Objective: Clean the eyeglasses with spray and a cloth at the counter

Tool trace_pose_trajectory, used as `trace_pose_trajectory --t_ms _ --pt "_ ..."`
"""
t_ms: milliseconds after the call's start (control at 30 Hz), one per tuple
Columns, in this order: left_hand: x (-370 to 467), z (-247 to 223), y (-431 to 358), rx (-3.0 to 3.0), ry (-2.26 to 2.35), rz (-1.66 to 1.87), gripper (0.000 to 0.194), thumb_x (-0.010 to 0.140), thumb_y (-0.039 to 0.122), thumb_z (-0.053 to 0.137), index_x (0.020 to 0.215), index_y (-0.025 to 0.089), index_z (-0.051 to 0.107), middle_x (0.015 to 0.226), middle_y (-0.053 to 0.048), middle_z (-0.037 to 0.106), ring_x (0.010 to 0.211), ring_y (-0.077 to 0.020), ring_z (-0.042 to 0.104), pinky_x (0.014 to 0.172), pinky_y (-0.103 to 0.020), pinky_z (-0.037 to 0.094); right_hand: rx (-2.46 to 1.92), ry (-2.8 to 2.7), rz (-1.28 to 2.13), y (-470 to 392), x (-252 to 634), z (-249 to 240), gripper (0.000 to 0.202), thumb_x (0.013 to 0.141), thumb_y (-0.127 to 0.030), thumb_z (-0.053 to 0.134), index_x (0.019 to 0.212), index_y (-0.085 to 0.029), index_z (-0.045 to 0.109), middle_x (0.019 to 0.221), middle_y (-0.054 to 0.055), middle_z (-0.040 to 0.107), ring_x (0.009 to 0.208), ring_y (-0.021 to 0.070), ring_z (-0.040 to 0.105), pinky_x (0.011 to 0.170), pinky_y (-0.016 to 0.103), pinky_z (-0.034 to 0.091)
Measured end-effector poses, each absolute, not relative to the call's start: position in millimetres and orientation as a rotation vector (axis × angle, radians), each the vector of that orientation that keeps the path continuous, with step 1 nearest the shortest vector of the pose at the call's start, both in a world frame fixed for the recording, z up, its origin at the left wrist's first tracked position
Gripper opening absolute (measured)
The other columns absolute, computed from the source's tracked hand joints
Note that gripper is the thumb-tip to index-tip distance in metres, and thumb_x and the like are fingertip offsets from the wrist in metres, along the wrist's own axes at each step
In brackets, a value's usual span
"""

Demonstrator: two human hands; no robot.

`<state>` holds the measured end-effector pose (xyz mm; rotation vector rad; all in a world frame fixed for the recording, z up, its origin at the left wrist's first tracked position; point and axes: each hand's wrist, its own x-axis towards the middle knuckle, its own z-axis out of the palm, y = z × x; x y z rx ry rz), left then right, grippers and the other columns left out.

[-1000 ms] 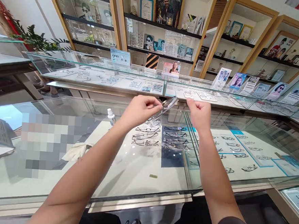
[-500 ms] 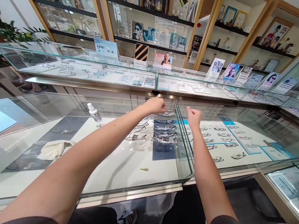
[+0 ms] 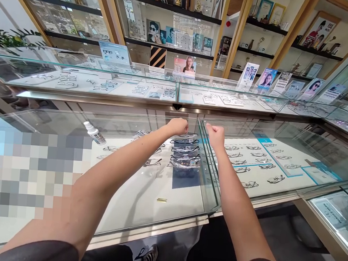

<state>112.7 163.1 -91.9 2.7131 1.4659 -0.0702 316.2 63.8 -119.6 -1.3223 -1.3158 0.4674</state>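
My left hand [image 3: 178, 127], closed in a fist, is over the far end of a column of eyeglasses [image 3: 186, 149] on a dark blue mat [image 3: 185, 177]. To the right of the glass divider's top, my right hand [image 3: 217, 136] is also a fist, thumb side up. A small gap separates the two fists. Whatever either one holds, if anything, is hidden by the fingers. More eyeglasses [image 3: 153, 162] lie left of the mat, partly behind my left forearm. A white spray bottle [image 3: 94, 133] appears further left.
A glass display counter [image 3: 132, 219] spans the front, with a gold-coloured bar [image 3: 162, 200] near its front edge. Glass panes [image 3: 213, 181] divide it from a case with more eyeglasses [image 3: 276, 179]. Behind stands another glass case [image 3: 104, 98]. A pixelated patch hides the left side.
The view has shifted, so the counters and bottle appear further left. My right fist has come slightly closer to my left one. Both hands remain closed.
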Motion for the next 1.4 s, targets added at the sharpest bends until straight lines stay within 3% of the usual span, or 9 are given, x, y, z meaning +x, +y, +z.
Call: trace_pose_trajectory --t_ms 367,500,600,800,933,1067,1200,1400 --pt "115.9 -99.8 160.9 2.684 1.47 -0.058 0.028 0.088 0.031 0.07 0.108 0.016 0.084 0.113 -0.02 0.081 0.108 -0.0342 0.074 0.092 -0.037 0.055 -1.287 -1.394 0.531 60.2 311.6 -117.7 0.063 0.095 -0.051 0.062 0.057 -0.027 0.018 0.059 -0.007 0.015 0.059 0.0114 0.016 0.058 0.034 0.017" --pt "91.7 -77.6 139.6 2.692 1.48 0.07 0.036 0.093 0.042 0.066 0.117 0.021 0.081 0.115 -0.014 0.081 0.107 -0.0309 0.073 0.085 -0.033 0.051 -1.289 -1.39 0.533 64.0 314.7 -118.2 0.066 0.093 -0.058 0.064 0.057 -0.027 0.019 0.059 -0.007 0.015 0.06 0.0115 0.016 0.058 0.034 0.016" --pt "54.5 -56.6 107.2 2.674 1.478 0.142 0.035 0.094 0.049 0.062 0.112 0.025 0.081 0.103 -0.008 0.081 0.094 -0.0262 0.072 0.075 -0.031 0.045 -1.272 -1.388 0.538 65.9 315.1 -119.2 0.066 0.093 -0.059 0.063 0.055 -0.027 0.02 0.059 -0.007 0.016 0.06 0.0115 0.017 0.059 0.034 0.017" --pt "-37.2 -47.8 35.3 2.527 1.552 0.237 0.029 0.092 0.046 0.061 0.095 0.025 0.081 0.077 -0.005 0.072 0.068 -0.0217 0.061 0.064 -0.033 0.035 -1.255 -1.382 0.529 62.9 307.9 -118.8 0.063 0.094 -0.055 0.064 0.056 -0.027 0.022 0.059 -0.007 0.018 0.06 0.0115 0.018 0.06 0.034 0.016" --pt "-69.4 -66.0 13.7 2.402 1.551 0.09 0.021 0.084 0.041 0.066 0.089 0.028 0.082 0.077 -0.003 0.073 0.068 -0.0215 0.061 0.062 -0.032 0.035 -1.265 -1.388 0.511 61.6 304.3 -120.3 0.064 0.093 -0.053 0.066 0.056 -0.027 0.021 0.058 -0.007 0.016 0.06 0.0113 0.016 0.06 0.035 0.015" --pt "-63.8 -80.5 8.3 2.386 1.544 -0.101 0.025 0.082 0.041 0.07 0.098 0.028 0.085 0.08 -0.005 0.077 0.073 -0.0245 0.066 0.065 -0.032 0.037 -1.299 -1.389 0.492 60.7 304.2 -124.3 0.063 0.092 -0.051 0.065 0.056 -0.028 0.02 0.058 -0.008 0.015 0.06 0.0109 0.014 0.059 0.035 0.013" --pt "-53.9 -86.3 6.8 2.421 1.517 -0.14 0.022 0.082 0.03 0.066 0.092 0.027 0.085 0.086 -0.007 0.079 0.08 -0.0252 0.067 0.069 -0.033 0.038 -1.328 -1.396 0.482 58.4 304.3 -124.9 0.06 0.093 -0.047 0.063 0.055 -0.028 0.021 0.057 -0.008 0.015 0.06 0.011 0.014 0.059 0.035 0.014" --pt "-70.8 -72.6 0.4 2.199 1.283 0.03 0.017 0.079 0.038 0.07 0.081 0.028 0.083 0.069 -0.001 0.066 0.061 -0.0186 0.055 0.059 -0.031 0.033 -1.321 -1.434 0.483 47.4 296.5 -115.0 0.065 0.091 -0.053 0.066 0.055 -0.028 0.018 0.058 -0.007 0.014 0.061 0.0113 0.014 0.058 0.034 0.016"
